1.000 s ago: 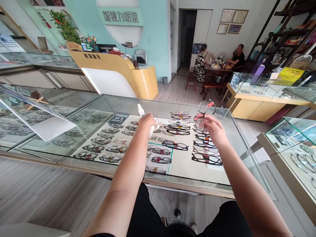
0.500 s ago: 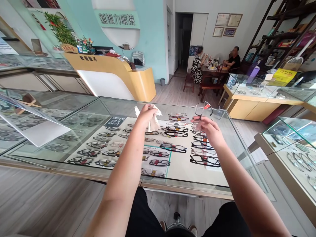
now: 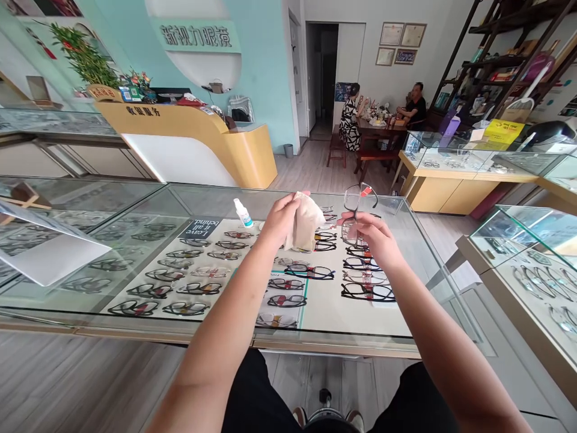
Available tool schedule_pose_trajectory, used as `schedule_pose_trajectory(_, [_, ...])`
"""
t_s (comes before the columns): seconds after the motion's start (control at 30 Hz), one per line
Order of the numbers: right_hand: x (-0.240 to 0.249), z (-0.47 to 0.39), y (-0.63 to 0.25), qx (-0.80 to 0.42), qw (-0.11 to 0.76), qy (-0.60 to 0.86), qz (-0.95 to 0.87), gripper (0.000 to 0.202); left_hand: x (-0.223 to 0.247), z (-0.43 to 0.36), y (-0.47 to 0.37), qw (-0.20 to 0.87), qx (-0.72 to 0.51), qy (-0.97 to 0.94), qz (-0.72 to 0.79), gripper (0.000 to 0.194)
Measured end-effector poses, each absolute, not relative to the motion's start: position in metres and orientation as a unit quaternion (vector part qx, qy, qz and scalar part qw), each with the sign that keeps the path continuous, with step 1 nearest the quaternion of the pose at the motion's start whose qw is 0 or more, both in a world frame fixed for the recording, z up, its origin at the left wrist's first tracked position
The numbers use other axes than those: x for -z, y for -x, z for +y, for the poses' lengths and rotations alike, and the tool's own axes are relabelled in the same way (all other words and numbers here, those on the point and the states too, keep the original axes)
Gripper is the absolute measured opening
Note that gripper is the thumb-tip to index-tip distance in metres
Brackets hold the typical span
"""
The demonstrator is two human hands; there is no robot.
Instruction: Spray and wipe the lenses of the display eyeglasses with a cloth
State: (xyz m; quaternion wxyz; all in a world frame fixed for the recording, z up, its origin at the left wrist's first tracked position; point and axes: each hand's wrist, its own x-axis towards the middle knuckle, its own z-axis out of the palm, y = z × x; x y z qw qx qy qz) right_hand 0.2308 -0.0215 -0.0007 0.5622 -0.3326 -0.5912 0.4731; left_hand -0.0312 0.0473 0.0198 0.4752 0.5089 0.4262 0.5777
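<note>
Our left hand [image 3: 283,221] pinches the cloth [image 3: 308,221]; our right hand [image 3: 379,236] is closed on the glasses [image 3: 349,232], raised on end above the case [image 3: 315,345], just beside the cloth. We judge that good handling needs light, steady support near the bridge, soft folds against the lenses, and clearance from the frames [image 3: 310,272] below.

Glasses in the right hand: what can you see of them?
The glasses have a thin, dark-looking frame and clear, see-through lenses. They are turned on end, one lens above the other, with a red tag near the upper lens. The right hand holds them up above the eyewear display, fingers at the lower part. The pale cloth in the left hand is close but apart. The tag's lettering is too small to read.
</note>
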Motion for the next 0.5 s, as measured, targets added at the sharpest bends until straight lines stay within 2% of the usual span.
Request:
schedule_pose_trajectory(0.17, [-0.008,-0.027,-0.226,-0.471,0.548,0.345,-0.599,0.022,-0.018,0.044,0.027,0.34,-0.593,-0.56,0.469,0.029])
schedule_pose_trajectory(0.27, [-0.008,-0.027,-0.225,-0.474,0.55,0.34,-0.598,0.022,-0.02,0.042,0.025,0.345,-0.599,-0.543,0.477,0.023])
schedule_pose_trajectory(0.5, [0.001,-0.026,-0.225,-0.488,0.556,0.304,-0.601,0.022,-0.029,0.026,0.014,0.375,-0.591,-0.574,0.424,0.039])
